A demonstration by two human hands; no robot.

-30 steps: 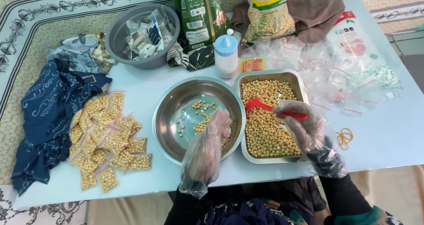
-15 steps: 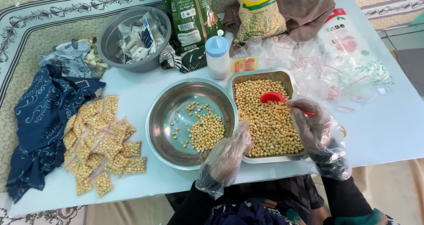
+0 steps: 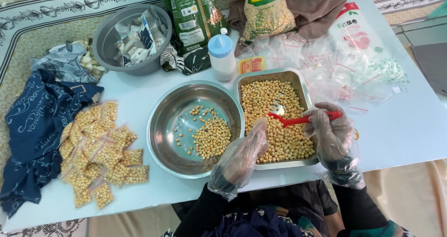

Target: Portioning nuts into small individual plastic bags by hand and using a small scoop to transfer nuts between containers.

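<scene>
Since half a second ago: right hand [image 3: 331, 133] drawn slightly toward the tray's right rim, red scoop [image 3: 298, 120] now lying flatter, left hand [image 3: 242, 155] slid up onto the lip between round steel bowl [image 3: 163, 130] and rectangular tray [image 3: 242, 85]. Scoop's long axis running roughly from 3 o'clock to 9 o'clock, handle at the right, bowl of the scoop pointing left over the yellow peas [image 3: 274, 102], a little bare metal showing just beyond its tip. Right-hand fingers, in a clear glove, curled together and clamped on the handle at the tray's 3 o'clock edge. Left-hand fingers, also gloved, loosely together and slightly bent, holding nothing, tips resting on the peas at the tray's 7 o'clock corner. Small heap of peas [image 3: 212, 137] in the round bowl at 9 o'clock from the scoop, nearer the left hand. Filled little bags [image 3: 100, 148] farther off at 9 o'clock on the bench [image 3: 405, 125].
</scene>
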